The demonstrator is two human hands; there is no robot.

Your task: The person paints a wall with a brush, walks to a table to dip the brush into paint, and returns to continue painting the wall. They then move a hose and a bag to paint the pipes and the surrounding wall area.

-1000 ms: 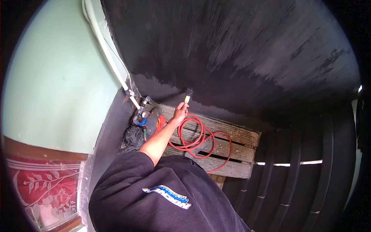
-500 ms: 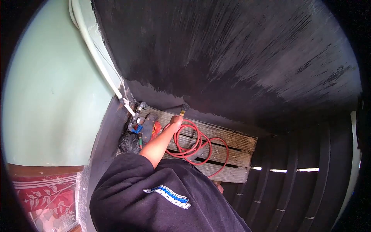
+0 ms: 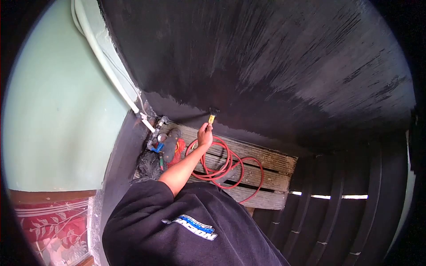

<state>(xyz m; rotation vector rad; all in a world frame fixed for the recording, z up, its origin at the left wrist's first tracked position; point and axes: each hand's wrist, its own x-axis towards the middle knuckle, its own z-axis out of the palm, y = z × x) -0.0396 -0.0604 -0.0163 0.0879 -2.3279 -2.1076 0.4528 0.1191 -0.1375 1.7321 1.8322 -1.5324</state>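
Observation:
My left hand is closed round the yellow handle of a paintbrush. The brush points away from me, and its dark bristles are against the lower part of a black-coated wall. Wet-looking black covers most of that wall, while a greyer strip runs along its lower edge. Just below my hand, a coiled red hose lies on a slatted wooden surface. My right hand is out of sight, and my dark shirt fills the bottom of the view.
Left of my forearm stand pipe fittings with a blue valve and a grey rounded body. A white pipe runs down the pale green wall. Dark slats with bright gaps rise at the right. Red patterned fabric shows lower left.
My left hand has moved the paintbrush slightly up the wall, away from the slatted surface. The bit of my right hand seen beside my shirt earlier no longer shows.

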